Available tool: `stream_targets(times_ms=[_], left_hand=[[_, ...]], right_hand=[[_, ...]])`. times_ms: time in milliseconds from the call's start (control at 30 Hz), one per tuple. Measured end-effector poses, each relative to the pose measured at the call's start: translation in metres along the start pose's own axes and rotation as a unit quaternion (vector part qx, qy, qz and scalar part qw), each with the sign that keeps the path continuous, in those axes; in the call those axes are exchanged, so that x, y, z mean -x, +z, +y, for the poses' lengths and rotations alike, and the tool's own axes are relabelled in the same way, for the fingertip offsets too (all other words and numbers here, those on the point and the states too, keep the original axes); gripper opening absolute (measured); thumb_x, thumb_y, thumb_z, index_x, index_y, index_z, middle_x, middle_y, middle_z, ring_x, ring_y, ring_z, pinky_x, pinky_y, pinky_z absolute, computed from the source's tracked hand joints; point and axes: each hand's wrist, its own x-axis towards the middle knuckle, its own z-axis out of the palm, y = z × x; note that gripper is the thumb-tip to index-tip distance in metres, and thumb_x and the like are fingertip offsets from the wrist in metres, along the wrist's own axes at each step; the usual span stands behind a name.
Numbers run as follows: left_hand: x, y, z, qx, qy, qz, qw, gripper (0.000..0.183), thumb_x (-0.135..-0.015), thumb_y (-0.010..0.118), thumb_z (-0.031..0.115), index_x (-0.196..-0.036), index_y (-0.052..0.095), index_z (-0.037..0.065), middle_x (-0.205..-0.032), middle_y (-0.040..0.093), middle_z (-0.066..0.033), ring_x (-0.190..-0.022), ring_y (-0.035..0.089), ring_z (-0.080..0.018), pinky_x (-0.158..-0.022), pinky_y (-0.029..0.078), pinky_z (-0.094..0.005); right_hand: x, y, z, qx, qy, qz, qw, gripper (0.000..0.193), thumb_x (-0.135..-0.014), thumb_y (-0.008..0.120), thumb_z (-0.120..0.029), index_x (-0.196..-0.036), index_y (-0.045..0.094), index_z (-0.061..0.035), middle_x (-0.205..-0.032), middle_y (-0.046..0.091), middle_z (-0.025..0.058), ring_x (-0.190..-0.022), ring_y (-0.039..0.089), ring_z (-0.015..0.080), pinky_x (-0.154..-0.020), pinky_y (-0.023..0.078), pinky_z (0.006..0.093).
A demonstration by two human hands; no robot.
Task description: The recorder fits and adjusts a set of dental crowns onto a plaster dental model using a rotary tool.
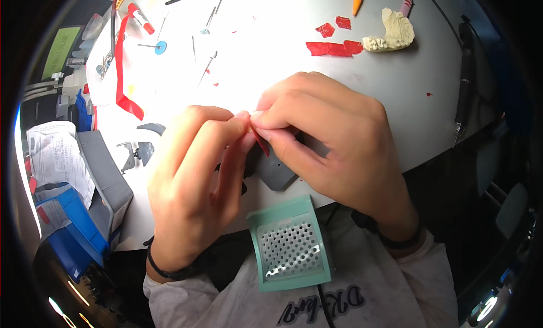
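My left hand (192, 164) and my right hand (334, 130) meet at the fingertips over the front of the white table. Both pinch a small, thin red strip (262, 144), which looks like wax; its lower end hangs free below the fingers. Under them lies a dark grey angular piece (275, 172), partly hidden by my hands. Farther off at the right rests a cream dental cast (390, 35) with teeth along its curve. A flat red wax strip (328, 48) lies against its left end, with two small red scraps (343, 22) behind.
At the table's front edge stands a mint-green box (291, 254) with a perforated metal grille. A long red strip (120, 73), a red-and-white tube (140, 18) and thin tools (208, 68) lie left. Grey (104, 169) and blue bins (79, 220) flank the table; a black corded handpiece (466, 68) lies right.
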Motion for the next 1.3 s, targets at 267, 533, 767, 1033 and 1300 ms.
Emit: stream_targets(times_ms=[267, 533, 767, 1033, 1300], left_hand=[[0.001, -0.005, 0.005, -0.035, -0.006, -0.023, 0.999, 0.017, -0.088, 0.077, -0.006, -0.103, 0.069, -0.002, -0.094, 0.065, -0.0135, -0.079, 0.066, -0.0302, -0.066, 0.052, -0.0393], [0.003, -0.002, 0.0, 0.052, -0.05, 0.006, 0.997, 0.015, -0.089, 0.08, -0.005, -0.1, 0.071, -0.003, -0.093, 0.068, -0.0108, -0.075, 0.072, -0.0196, -0.069, 0.059, -0.0294], [0.002, 0.0, 0.001, 0.017, -0.039, -0.002, 0.999, 0.017, -0.085, 0.078, -0.01, -0.098, 0.069, -0.002, -0.092, 0.066, -0.0117, -0.075, 0.067, -0.0253, -0.066, 0.055, -0.0337], [-0.001, -0.006, 0.003, 0.066, -0.046, -0.009, 0.997, 0.014, -0.09, 0.076, -0.008, -0.101, 0.068, -0.003, -0.095, 0.069, -0.0116, -0.081, 0.072, -0.0188, -0.073, 0.061, -0.0312], [0.008, -0.03, -0.003, 0.467, -0.19, -0.025, 0.863, 0.023, -0.098, 0.071, -0.007, -0.121, 0.071, -0.004, -0.112, 0.072, -0.0112, -0.109, 0.069, -0.0174, -0.103, 0.055, -0.0332]], right_hand=[[0.001, 0.0, -0.004, 0.015, -0.001, 0.006, 1.0, 0.013, -0.084, 0.075, 0.008, -0.09, 0.067, -0.0003, -0.091, 0.071, 0.0107, -0.08, 0.07, 0.0261, -0.069, 0.056, 0.0337], [-0.001, 0.003, -0.004, -0.002, -0.004, 0.004, 1.0, 0.013, -0.086, 0.073, 0.0, -0.091, 0.062, -0.0017, -0.087, 0.06, 0.0118, -0.083, 0.063, 0.0325, -0.071, 0.053, 0.0438], [0.002, 0.004, -0.003, 0.019, 0.004, 0.017, 1.0, 0.012, -0.084, 0.076, 0.006, -0.089, 0.067, -0.0011, -0.091, 0.071, 0.01, -0.08, 0.069, 0.0258, -0.069, 0.055, 0.0355], [0.001, 0.003, -0.006, 0.017, -0.003, 0.007, 1.0, 0.012, -0.086, 0.074, 0.003, -0.092, 0.065, -0.0021, -0.09, 0.066, 0.0107, -0.081, 0.066, 0.0289, -0.07, 0.054, 0.0391], [0.001, 0.004, -0.01, -0.019, 0.029, 0.023, 0.999, 0.013, -0.089, 0.072, 0.003, -0.1, 0.067, -0.0024, -0.095, 0.067, 0.0114, -0.081, 0.067, 0.0305, -0.071, 0.055, 0.0404]])
